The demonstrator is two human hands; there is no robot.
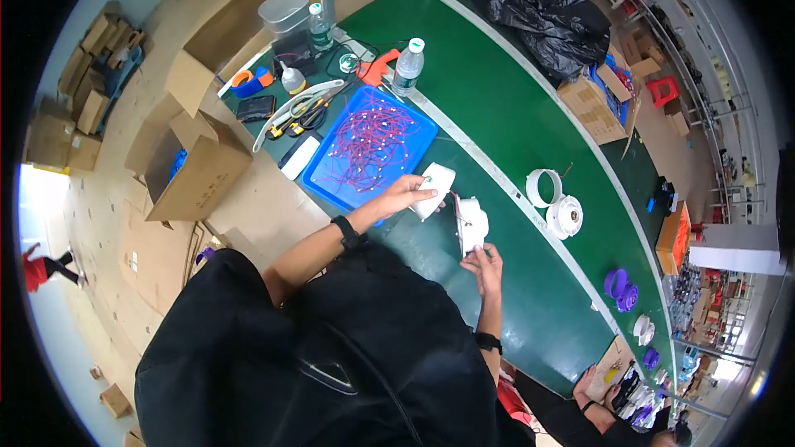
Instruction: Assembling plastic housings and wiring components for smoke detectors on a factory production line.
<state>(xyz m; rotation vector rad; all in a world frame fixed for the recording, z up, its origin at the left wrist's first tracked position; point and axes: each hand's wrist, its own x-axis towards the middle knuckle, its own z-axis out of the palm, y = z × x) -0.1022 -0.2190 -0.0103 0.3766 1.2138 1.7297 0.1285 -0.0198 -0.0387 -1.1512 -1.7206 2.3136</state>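
My left hand (404, 196) is closed on a white, cup-like plastic housing (434, 189), tilted over the bench near the blue tray's corner. In my right hand (484, 265), thumb and fingers grip the lower edge of a second white plastic part (473, 225), which has a raised round section and is turned on its side. A short red wire (455, 199) shows between the two parts; its ends are hard to make out. Just beyond my left hand lies a blue tray (338, 190) with a tangle of thin red-purple wires (373, 136).
Left of the tray lie scissors (308, 120), a white squeeze bottle (292, 79) and tape rolls (251, 83). A water bottle (408, 68) stands behind it. White housings (565, 217) and purple ones (621, 290) sit on the green belt (513, 108). A co-worker's hand (585, 382) shows lower right.
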